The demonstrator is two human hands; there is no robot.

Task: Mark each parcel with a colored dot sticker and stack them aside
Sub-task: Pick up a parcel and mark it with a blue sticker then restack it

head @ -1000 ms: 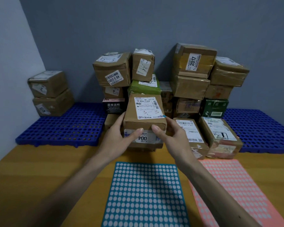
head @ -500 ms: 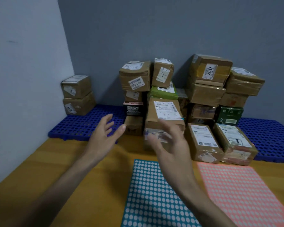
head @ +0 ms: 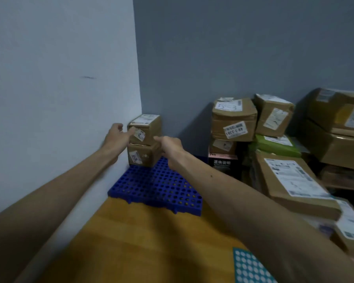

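Note:
Two brown parcels are stacked in the left corner, the top parcel (head: 149, 127) on the lower parcel (head: 145, 156). Both my arms reach out to this stack. My left hand (head: 116, 135) is at the top parcel's left front edge, its fingers touching the face near a small label. My right hand (head: 169, 147) is at the stack's right side, fingertips at the seam between the two parcels. Neither hand is wrapped round a parcel. A corner of the teal dot sticker sheet (head: 251, 266) shows at the bottom right.
The stack stands on a blue perforated pallet (head: 157, 186) against the white side wall. A large pile of brown parcels (head: 233, 119) fills the right, with a long labelled parcel (head: 290, 178) leaning at its front. The wooden table (head: 143, 242) lies below my arms.
The view has swung left. Both hands let go of the labelled parcel at the pile's front and reached across to the two-parcel stack in the corner.

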